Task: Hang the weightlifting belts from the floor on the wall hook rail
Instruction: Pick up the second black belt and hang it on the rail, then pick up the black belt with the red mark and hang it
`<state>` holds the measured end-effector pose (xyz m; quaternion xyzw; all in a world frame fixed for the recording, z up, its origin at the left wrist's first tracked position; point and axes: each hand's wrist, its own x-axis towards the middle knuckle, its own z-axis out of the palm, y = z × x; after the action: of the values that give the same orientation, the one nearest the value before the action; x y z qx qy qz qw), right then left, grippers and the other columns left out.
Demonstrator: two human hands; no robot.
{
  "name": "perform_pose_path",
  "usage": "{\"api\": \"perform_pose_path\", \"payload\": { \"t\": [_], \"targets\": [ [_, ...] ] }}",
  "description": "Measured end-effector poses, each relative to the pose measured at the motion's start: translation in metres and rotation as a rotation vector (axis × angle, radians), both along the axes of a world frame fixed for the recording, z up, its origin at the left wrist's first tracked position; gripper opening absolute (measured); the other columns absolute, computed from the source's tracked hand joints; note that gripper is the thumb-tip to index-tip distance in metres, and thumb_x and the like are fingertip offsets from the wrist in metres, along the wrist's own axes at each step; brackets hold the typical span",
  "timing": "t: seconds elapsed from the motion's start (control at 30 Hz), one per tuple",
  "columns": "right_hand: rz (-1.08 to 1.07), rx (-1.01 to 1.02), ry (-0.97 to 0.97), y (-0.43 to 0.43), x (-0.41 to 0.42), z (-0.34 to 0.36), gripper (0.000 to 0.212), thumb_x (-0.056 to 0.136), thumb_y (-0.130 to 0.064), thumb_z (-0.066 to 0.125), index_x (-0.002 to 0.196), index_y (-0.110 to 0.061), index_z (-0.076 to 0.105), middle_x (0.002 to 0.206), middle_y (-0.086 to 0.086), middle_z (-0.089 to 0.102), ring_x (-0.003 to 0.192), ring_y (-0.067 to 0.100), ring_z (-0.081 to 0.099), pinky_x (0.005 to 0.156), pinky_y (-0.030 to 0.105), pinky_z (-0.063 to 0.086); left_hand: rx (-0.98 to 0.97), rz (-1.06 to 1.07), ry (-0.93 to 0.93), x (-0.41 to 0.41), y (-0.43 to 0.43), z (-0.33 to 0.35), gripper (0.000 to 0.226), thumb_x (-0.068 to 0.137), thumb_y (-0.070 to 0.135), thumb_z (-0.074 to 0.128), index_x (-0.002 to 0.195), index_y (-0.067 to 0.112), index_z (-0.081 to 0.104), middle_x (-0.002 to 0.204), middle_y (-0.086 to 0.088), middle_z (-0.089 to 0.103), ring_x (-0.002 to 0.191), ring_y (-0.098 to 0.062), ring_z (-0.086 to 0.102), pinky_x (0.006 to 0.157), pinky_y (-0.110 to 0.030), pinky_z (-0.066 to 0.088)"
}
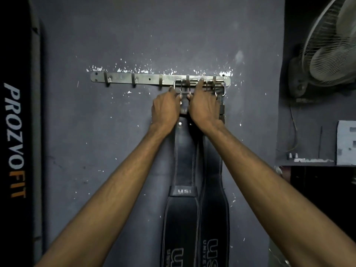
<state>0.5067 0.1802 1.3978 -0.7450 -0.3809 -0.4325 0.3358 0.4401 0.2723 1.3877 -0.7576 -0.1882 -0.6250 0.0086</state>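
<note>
A steel hook rail [146, 79] is screwed to the dark grey wall. Two black leather weightlifting belts hang down from its right part. The left belt [181, 218] has a metal buckle [182, 87] at the fourth hook, and both hands grip that buckle. My left hand [165, 108] holds the buckle's left side. My right hand [204, 106] holds its right side, with one finger stretched up onto the rail. The right belt [215, 209] hangs from the last hook, its buckle [219, 87] partly hidden behind my right hand.
Three hooks on the rail's left part [107, 80] carry nothing. A black PROZOFIT banner [14, 139] runs down the left edge. A wall fan [331, 47] is at upper right, above a shelf [308, 160] with a cable and small items.
</note>
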Motion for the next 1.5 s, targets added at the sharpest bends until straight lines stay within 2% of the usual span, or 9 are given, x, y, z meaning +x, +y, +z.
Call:
{"api": "perform_pose_path", "payload": {
  "t": [0.13, 0.27, 0.43, 0.67, 0.83, 0.97, 1.2, 1.37, 1.5],
  "targets": [
    [0.041, 0.037, 0.011, -0.004, -0.003, -0.012, 0.058, 0.099, -0.005, 0.052, 0.152, 0.004, 0.029, 0.11, 0.018, 0.072, 0.104, 0.037, 0.068, 0.072, 0.039, 0.042, 0.008, -0.06, -0.006, -0.009, 0.004, -0.01, 0.023, 0.101, 0.021, 0.05, 0.106, 0.006, 0.067, 0.097, -0.02, 0.073, 0.094, -0.041, 0.066, 0.078, -0.043, 0.047],
    [0.17, 0.194, 0.101, -0.015, -0.006, -0.026, 0.024, 0.1, -0.015, 0.054, 0.121, -0.002, 0.058, 0.112, 0.016, 0.07, 0.103, 0.035, 0.066, 0.073, 0.033, 0.039, -0.008, -0.162, -0.064, -0.019, 0.003, -0.025, 0.023, 0.098, 0.019, 0.052, 0.111, 0.013, 0.071, 0.095, -0.012, 0.075, 0.089, -0.033, 0.068, 0.079, -0.039, 0.052],
    [0.304, 0.298, 0.179, -0.031, -0.003, -0.07, 0.021, 0.095, -0.021, 0.061, 0.113, -0.01, 0.062, 0.104, 0.006, 0.071, 0.094, 0.022, 0.065, 0.075, 0.028, 0.041, -0.038, -0.251, -0.115, -0.034, -0.006, -0.068, 0.04, 0.089, 0.021, 0.067, 0.129, 0.018, 0.065, 0.096, -0.002, 0.07, 0.082, -0.015, 0.063, 0.076, -0.023, 0.043],
    [0.383, 0.268, 0.289, -0.058, -0.012, -0.194, 0.01, 0.085, -0.023, 0.062, 0.094, -0.024, 0.057, 0.089, -0.004, 0.065, 0.079, 0.013, 0.063, 0.072, 0.036, 0.055, -0.137, -0.429, -0.054, -0.063, -0.043, -0.196, 0.039, 0.085, 0.013, 0.069, 0.123, 0.02, 0.068, 0.098, -0.001, 0.065, 0.081, -0.008, 0.061, 0.074, -0.012, 0.047],
    [0.44, 0.178, 0.492, -0.075, -0.017, -0.326, 0.008, 0.081, -0.019, 0.06, 0.088, -0.022, 0.06, 0.082, -0.004, 0.065, 0.072, 0.015, 0.063, 0.071, 0.043, 0.057, -0.282, -0.404, 0.163, -0.089, -0.079, -0.337, 0.035, 0.085, 0.01, 0.07, 0.119, 0.015, 0.07, 0.103, -0.002, 0.067, 0.087, -0.006, 0.06, 0.08, -0.004, 0.041],
    [0.441, 0.06, 0.665, -0.097, -0.023, -0.453, 0.009, 0.084, -0.011, 0.061, 0.087, -0.02, 0.061, 0.081, -0.001, 0.065, 0.068, 0.015, 0.061, 0.064, 0.041, 0.055, -0.476, -0.35, 0.325, -0.11, -0.099, -0.467, 0.033, 0.084, 0.01, 0.071, 0.116, 0.015, 0.071, 0.101, -0.004, 0.067, 0.087, -0.015, 0.063, 0.08, -0.017, 0.049],
    [0.343, -0.212, 1.002, -0.168, -0.058, -0.69, 0.015, 0.082, -0.009, 0.061, 0.085, -0.023, 0.061, 0.083, -0.001, 0.069, 0.075, 0.019, 0.065, 0.067, 0.035, 0.054, -0.9, -0.231, 0.529, -0.163, -0.16, -0.688, 0.036, 0.08, 0.006, 0.068, 0.113, 0.019, 0.073, 0.104, -0.005, 0.068, 0.088, -0.013, 0.061, 0.077, -0.005, 0.041],
    [0.268, -0.445, 1.18, -0.226, -0.092, -0.858, 0.014, 0.084, -0.007, 0.066, 0.087, -0.019, 0.061, 0.086, 0.003, 0.069, 0.076, 0.022, 0.065, 0.062, 0.026, 0.04, -1.196, -0.145, 0.615, -0.198, -0.203, -0.843, 0.024, 0.084, 0.006, 0.069, 0.106, 0.015, 0.07, 0.093, 0.0, 0.068, 0.078, -0.014, 0.063, 0.072, -0.035, 0.057],
    [0.148, -0.568, 1.337, -0.262, -0.122, -0.986, 0.015, 0.085, -0.012, 0.066, 0.087, -0.025, 0.061, 0.09, 0.002, 0.071, 0.081, 0.025, 0.068, 0.065, 0.033, 0.052, -1.294, -0.138, 0.741, -0.221, -0.236, -0.958, 0.022, 0.087, 0.016, 0.067, 0.108, 0.014, 0.072, 0.104, 0.0, 0.073, 0.084, -0.016, 0.069, 0.069, -0.029, 0.056]
  ]
}}
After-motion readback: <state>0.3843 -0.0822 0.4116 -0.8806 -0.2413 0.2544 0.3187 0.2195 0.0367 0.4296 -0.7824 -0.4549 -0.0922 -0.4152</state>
